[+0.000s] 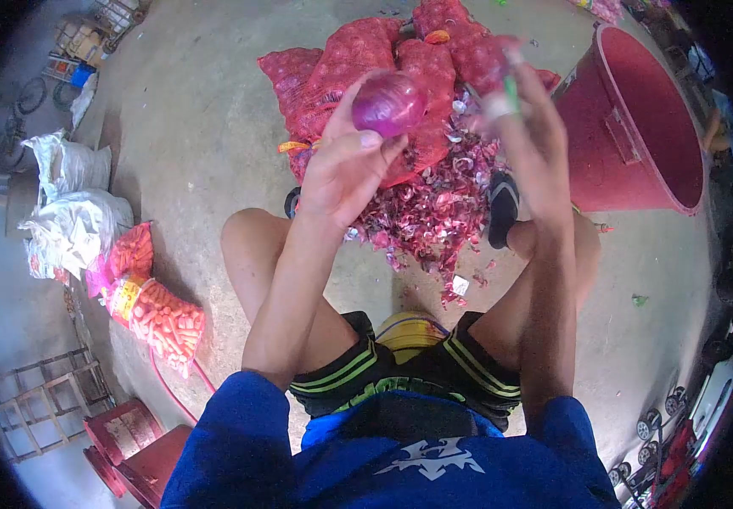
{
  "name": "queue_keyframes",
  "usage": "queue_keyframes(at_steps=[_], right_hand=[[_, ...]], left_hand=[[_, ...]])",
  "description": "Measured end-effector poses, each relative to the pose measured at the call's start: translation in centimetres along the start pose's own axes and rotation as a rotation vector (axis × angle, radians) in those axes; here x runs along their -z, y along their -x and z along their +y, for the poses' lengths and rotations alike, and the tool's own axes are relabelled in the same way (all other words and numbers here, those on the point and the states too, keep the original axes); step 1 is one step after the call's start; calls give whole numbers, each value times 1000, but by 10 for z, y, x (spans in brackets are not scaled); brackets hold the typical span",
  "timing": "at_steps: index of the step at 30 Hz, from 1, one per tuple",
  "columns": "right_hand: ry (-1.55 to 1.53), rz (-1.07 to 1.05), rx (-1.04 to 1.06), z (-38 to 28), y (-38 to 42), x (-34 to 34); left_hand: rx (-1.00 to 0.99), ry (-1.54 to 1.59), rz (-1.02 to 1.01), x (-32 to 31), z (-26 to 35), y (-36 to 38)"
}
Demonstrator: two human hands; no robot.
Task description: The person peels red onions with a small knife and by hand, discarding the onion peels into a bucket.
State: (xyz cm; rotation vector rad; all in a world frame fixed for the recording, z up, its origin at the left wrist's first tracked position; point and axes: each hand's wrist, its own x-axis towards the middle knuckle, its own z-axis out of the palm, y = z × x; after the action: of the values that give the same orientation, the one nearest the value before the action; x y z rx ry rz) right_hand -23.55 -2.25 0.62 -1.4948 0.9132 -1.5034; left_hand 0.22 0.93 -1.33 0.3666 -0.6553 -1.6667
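Note:
A shiny purple-red onion (390, 103) with its dry skin off is held up in my left hand (345, 165), the fingers and thumb curled around it. To the right, my right hand (534, 140) is raised and smeared by motion. Between its fingers shows a thin green object (511, 93), too blurred to name, and a reddish smear lies near the fingertips. Below both hands, a loose heap of onion skins (434, 216) covers the floor between my feet. Red mesh sacks of onions (353, 64) lie just beyond the heap.
A large red plastic tub (583, 161) leans at the right. On the left are white sacks (78, 225) and a mesh bag of orange-pink pieces (162, 318). Red stools (141, 450) are at lower left, and wheeled equipment (655, 424) lines the right edge.

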Motion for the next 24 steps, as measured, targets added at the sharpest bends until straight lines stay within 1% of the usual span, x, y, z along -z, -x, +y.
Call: queue_keyframes(at_steps=[1, 2, 3, 4, 6, 7, 9, 10, 11, 12, 13, 14, 16, 17, 19, 20, 22, 23, 24], right_hand=[[263, -107, -64, 12, 2, 5], [526, -213, -130, 22, 5, 11], [638, -281, -136, 14, 4, 14], [641, -280, -137, 9, 3, 14], [333, -227, -193, 0, 0, 3], [333, -228, -197, -3, 0, -3], [98, -201, -64, -9, 1, -13], [102, -195, -64, -14, 1, -14], [144, -241, -119, -18, 3, -15], [186, -289, -175, -21, 4, -16], [150, -218, 5, -11, 2, -21], [149, -218, 4, -6, 1, -20], [16, -222, -87, -2, -1, -19], [14, -223, -86, -2, 0, -18], [-85, -230, -161, -5, 2, -18], [-85, -229, -163, -3, 2, -18], [-1, -224, -95, 2, 2, -21], [-1, -222, -96, 3, 4, -26], [-133, -152, -108, 4, 6, -34]], left_hand=[[-79, -198, 44, -5, 2, -1], [-77, -200, 44, -7, 2, -2], [-127, -281, 47, -8, 2, -3], [-179, -359, 49, -9, 2, -5], [-158, -360, 49, -10, 5, -5], [-127, -364, 51, -10, 5, -3], [-102, -315, 47, -12, 1, -1], [-82, -265, 41, -13, -1, -2], [-78, -262, 36, -15, -3, -2], [-70, -331, 29, -17, -4, -1], [-64, -401, 24, -17, -5, 0], [-63, -402, 25, -17, -6, 0], [-77, -449, 17, -17, -7, -1], [-78, -450, 18, -17, -6, -1], [-152, -619, -9, -19, -5, -1], [-150, -618, -9, -20, -5, -1], [-225, -851, 38, -27, -4, 0], [-223, -851, 37, -30, -6, 1], [-221, -737, 67, -34, -9, 1]])
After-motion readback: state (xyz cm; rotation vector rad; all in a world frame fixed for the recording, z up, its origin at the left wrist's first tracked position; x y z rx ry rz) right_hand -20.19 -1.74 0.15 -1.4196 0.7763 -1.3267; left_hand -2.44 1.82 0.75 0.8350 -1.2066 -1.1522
